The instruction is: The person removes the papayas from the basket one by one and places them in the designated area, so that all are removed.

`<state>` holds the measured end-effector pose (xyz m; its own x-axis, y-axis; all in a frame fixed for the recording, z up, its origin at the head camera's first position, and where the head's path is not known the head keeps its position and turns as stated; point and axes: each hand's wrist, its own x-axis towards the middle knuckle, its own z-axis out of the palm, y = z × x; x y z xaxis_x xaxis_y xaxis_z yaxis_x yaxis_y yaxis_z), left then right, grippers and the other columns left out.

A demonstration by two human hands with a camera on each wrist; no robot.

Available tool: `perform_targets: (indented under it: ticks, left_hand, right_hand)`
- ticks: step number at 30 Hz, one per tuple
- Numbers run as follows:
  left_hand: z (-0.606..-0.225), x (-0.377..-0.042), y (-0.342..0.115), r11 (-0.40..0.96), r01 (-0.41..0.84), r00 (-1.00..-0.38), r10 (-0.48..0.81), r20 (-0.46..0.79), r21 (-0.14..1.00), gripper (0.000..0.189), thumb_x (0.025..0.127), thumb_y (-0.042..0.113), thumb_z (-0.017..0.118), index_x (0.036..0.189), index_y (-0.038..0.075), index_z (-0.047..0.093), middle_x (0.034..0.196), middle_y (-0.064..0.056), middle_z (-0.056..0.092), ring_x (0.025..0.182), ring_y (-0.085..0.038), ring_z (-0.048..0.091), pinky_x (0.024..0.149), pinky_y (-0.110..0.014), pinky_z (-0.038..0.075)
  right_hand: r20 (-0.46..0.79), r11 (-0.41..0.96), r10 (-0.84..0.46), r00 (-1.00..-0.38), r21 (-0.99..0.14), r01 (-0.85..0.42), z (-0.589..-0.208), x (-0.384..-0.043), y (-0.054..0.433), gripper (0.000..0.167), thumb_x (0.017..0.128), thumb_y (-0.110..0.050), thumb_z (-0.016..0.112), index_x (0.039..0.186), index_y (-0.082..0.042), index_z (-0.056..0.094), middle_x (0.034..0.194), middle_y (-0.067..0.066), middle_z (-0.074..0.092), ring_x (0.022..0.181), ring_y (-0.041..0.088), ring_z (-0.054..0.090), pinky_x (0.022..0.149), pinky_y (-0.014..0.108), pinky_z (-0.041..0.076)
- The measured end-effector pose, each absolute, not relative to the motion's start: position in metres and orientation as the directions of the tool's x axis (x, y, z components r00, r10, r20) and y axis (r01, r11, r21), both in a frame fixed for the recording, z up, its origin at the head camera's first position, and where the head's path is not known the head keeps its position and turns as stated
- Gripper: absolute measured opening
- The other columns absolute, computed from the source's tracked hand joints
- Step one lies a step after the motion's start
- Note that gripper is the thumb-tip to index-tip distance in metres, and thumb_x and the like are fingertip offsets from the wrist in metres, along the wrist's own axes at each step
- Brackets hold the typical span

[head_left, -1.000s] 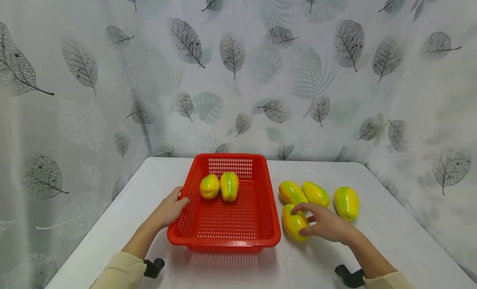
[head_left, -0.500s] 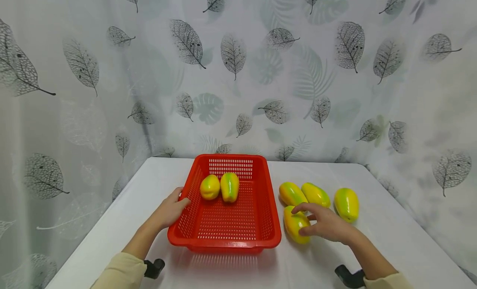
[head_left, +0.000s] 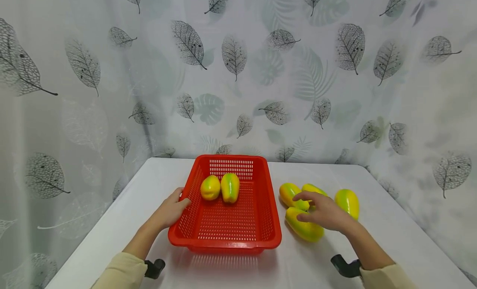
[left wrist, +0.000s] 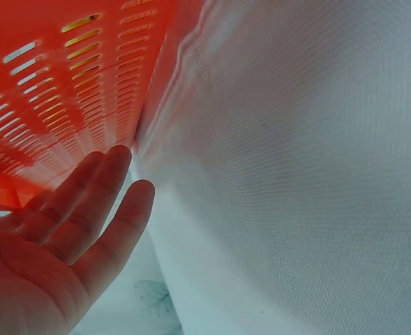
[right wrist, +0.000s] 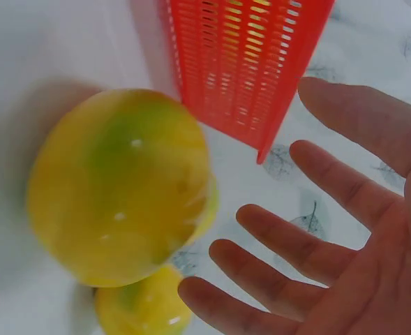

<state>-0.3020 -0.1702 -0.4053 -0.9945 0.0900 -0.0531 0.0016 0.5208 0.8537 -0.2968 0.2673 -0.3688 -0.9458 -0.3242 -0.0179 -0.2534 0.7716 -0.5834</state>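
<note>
Currently, the left hand [head_left: 171, 210] holds the basket [head_left: 225, 242] by its left rim, thumb over the edge, fingers along the outer wall, clear of the left edge of the desk [head_left: 160, 177]. Toward the basket's far-left corner, fruit one [head_left: 210, 188] and fruit two [head_left: 230, 188] lie side by side. Beyond its right rim, fruit three [head_left: 290, 193] lies behind fruit four [head_left: 309, 229], the one nearest the desk's front edge. Fruit five [head_left: 314, 188] lies to the right of fruit three, partly covered by the right hand [head_left: 328, 212]. That hand is over fruit four, fingers spread, grasping nothing. Fruit six [head_left: 346, 198] lies closest to the desk's right edge. Step in hand, as judged: taking hold of fruit four. The next move would call for lowering the right hand and closing thumb and fingers around it, basket held steady.
</note>
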Motion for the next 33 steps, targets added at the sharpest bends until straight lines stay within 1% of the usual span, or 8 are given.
perform_targets:
  ticks: [5, 9, 15, 20, 25, 29, 33]
  left_hand:
    - [-0.406, -0.302, -0.171, 0.52, 0.004, -0.994, 0.093, -0.052, 0.854, 0.051, 0.103, 0.018, 0.044, 0.149, -0.003, 0.035, 0.117, -0.023, 0.063, 0.081, -0.023, 0.07, 0.07, -0.04, 0.065]
    - [-0.406, -0.302, -0.171, 0.518, 0.003, -0.994, 0.092, -0.052, 0.855, 0.051, 0.103, 0.018, 0.044, 0.149, -0.003, 0.035, 0.117, -0.024, 0.063, 0.081, -0.024, 0.071, 0.069, -0.041, 0.065]
    - [-0.406, -0.302, -0.17, 0.524, 0.0, -0.995, 0.085, -0.053, 0.852, 0.051, 0.103, 0.018, 0.045, 0.149, -0.003, 0.036, 0.116, -0.024, 0.064, 0.082, -0.024, 0.071, 0.069, -0.041, 0.065]
    - [-0.407, -0.302, -0.171, 0.519, -0.003, -0.995, 0.081, -0.052, 0.855, 0.05, 0.103, 0.018, 0.045, 0.148, -0.002, 0.037, 0.117, -0.024, 0.064, 0.083, -0.026, 0.071, 0.07, -0.042, 0.065]
    - [-0.41, -0.303, -0.172, 0.535, -0.003, -0.996, 0.073, -0.049, 0.845, 0.051, 0.103, 0.019, 0.046, 0.149, -0.001, 0.038, 0.116, -0.023, 0.064, 0.081, -0.023, 0.07, 0.069, -0.04, 0.064]
    - [-0.412, -0.304, -0.173, 0.549, 0.001, -0.997, 0.069, -0.044, 0.836, 0.051, 0.102, 0.02, 0.046, 0.149, 0.0, 0.039, 0.116, -0.021, 0.065, 0.081, -0.022, 0.07, 0.068, -0.037, 0.063]
    - [-0.41, -0.305, -0.173, 0.558, 0.005, -0.996, 0.073, -0.043, 0.83, 0.051, 0.103, 0.02, 0.045, 0.149, 0.0, 0.039, 0.117, -0.021, 0.065, 0.082, -0.022, 0.07, 0.069, -0.038, 0.063]
  right_hand:
    - [0.034, 0.779, -0.318, -0.948, -0.561, -0.281, -0.352, -0.303, 0.254, 0.049, 0.088, -0.026, 0.078, 0.133, -0.013, 0.064, 0.14, 0.021, 0.061, 0.125, 0.049, 0.057, 0.092, 0.058, 0.059]
    - [0.075, 0.766, -0.301, -0.951, -0.575, -0.288, -0.342, -0.31, 0.239, 0.05, 0.09, -0.028, 0.076, 0.136, -0.015, 0.062, 0.14, 0.02, 0.062, 0.127, 0.046, 0.057, 0.094, 0.058, 0.058]
    - [0.119, 0.734, -0.277, -0.954, -0.615, -0.29, -0.334, -0.325, 0.21, 0.057, 0.091, -0.029, 0.075, 0.143, -0.015, 0.058, 0.141, 0.019, 0.061, 0.128, 0.042, 0.058, 0.098, 0.058, 0.057]
    - [0.142, 0.697, -0.31, -0.94, -0.639, -0.327, -0.326, -0.34, 0.182, 0.059, 0.092, -0.029, 0.074, 0.146, -0.015, 0.055, 0.143, 0.021, 0.059, 0.128, 0.042, 0.058, 0.098, 0.056, 0.057]
    - [0.153, 0.661, -0.373, -0.915, -0.648, -0.377, -0.321, -0.354, 0.154, 0.061, 0.092, -0.031, 0.075, 0.147, -0.014, 0.054, 0.143, 0.02, 0.058, 0.127, 0.04, 0.058, 0.098, 0.054, 0.056]
    - [0.143, 0.665, -0.393, -0.908, -0.638, -0.389, -0.316, -0.361, 0.136, 0.065, 0.092, -0.034, 0.075, 0.15, -0.016, 0.051, 0.145, 0.017, 0.058, 0.131, 0.037, 0.057, 0.105, 0.056, 0.05]
    - [0.122, 0.648, -0.376, -0.918, -0.673, -0.355, -0.308, -0.368, 0.12, 0.066, 0.091, -0.034, 0.076, 0.15, -0.019, 0.051, 0.149, 0.017, 0.055, 0.136, 0.038, 0.054, 0.111, 0.058, 0.046]
